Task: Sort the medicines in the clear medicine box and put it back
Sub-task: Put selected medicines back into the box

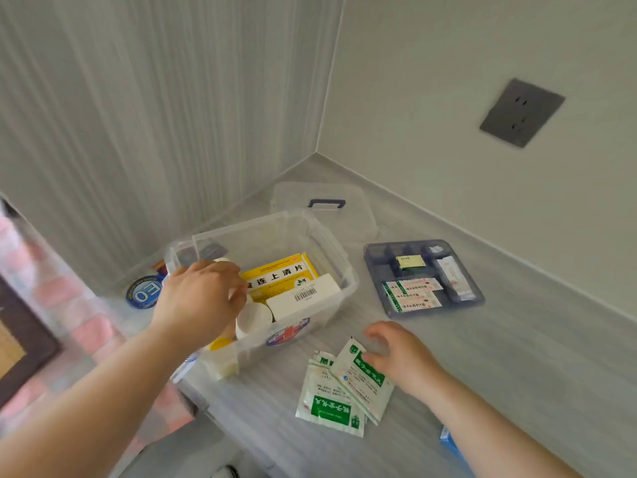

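The clear medicine box (339, 267) stands open on the grey counter. Inside lie a yellow carton (275, 272), a white carton with a barcode (303, 298) and a white bottle (253, 320). My left hand (198, 298) reaches into the box's left side, fingers curled around a small white item that is mostly hidden. My right hand (401, 357) rests on the counter with spread fingers touching the top green-and-white sachet (362, 377) of a small pile; another sachet (327, 405) lies beneath. A blue-tinted divider tray (375, 257) holding small packets sits to the right.
The box's clear lid (324, 205) with a dark handle lies behind the box near the wall corner. A round blue-labelled item (144, 293) sits left of the box. A blue pack's corner (448, 439) shows beside my right forearm. A grey wall socket (520, 113) is at upper right.
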{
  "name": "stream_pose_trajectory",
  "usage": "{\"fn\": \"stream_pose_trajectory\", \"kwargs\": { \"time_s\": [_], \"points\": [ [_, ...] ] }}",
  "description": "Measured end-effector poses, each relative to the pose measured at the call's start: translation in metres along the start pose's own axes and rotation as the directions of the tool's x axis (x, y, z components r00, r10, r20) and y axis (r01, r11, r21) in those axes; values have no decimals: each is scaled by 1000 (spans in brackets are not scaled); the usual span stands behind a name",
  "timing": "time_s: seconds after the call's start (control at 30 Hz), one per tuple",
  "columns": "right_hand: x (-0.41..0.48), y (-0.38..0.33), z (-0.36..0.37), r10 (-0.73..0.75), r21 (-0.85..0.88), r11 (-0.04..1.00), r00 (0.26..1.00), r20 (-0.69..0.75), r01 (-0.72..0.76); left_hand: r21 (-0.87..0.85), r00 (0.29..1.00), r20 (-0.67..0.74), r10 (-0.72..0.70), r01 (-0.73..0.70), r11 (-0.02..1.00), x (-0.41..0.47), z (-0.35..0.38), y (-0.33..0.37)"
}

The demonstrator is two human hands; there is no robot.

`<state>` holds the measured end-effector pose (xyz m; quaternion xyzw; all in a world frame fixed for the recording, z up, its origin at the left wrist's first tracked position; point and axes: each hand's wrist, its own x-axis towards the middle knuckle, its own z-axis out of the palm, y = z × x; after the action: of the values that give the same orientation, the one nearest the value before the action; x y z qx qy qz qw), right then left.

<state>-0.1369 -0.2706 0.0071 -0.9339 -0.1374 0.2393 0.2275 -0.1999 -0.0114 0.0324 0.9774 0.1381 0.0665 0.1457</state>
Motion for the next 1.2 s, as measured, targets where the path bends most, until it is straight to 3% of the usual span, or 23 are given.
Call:
{"fn": "stream_pose_trajectory", "kwargs": {
  "time_s": [0.07,0.17,0.27,0.4,0.5,0.57,0.63,0.7,0.73,0.9,1.03,1.2],
  "points": [
    [-5,10,13,58,49,997,993,107,-64,20,1000,10,2,-2,1000,0,0,1],
    [-6,12,23,115,3,993,987,115,-116,21,1000,3,-12,12,1000,-1,-1,3],
    [-5,9,25,188,132,968,964,189,-214,16,1000,1,-17,17,1000,-3,-2,4],
    [-7,7,11,121,337,928,984,133,-159,24,1000,16,-18,17,1000,-3,-3,5],
    [-14,5,0,35,474,871,979,202,-129,24,999,21,-26,25,999,-3,-4,6],
    [-19,-3,3,-14,425,900,969,247,-95,22,999,24,-25,25,999,-3,-4,6],
    [-18,-10,19,-26,175,984,976,218,-13,18,999,24,-27,26,999,-3,-4,6],
    [-18,-16,35,-92,-78,992,987,135,103,16,999,21,-29,29,999,-4,-5,6],
    [-18,-18,40,-94,-123,987,989,114,108,15,999,21,-31,31,999,-4,-5,6],
    [-13,-14,49,-4,-218,975,990,143,35,18,999,21,-33,33,999,-4,-5,7],
    [-13,-16,39,63,-197,980,970,235,-16,6,999,18,-36,36,999,-4,-5,6],
    [-8,-14,26,23,71,996,940,339,-50,-9,999,20,-32,33,999,-3,-5,5]
  ]
}}
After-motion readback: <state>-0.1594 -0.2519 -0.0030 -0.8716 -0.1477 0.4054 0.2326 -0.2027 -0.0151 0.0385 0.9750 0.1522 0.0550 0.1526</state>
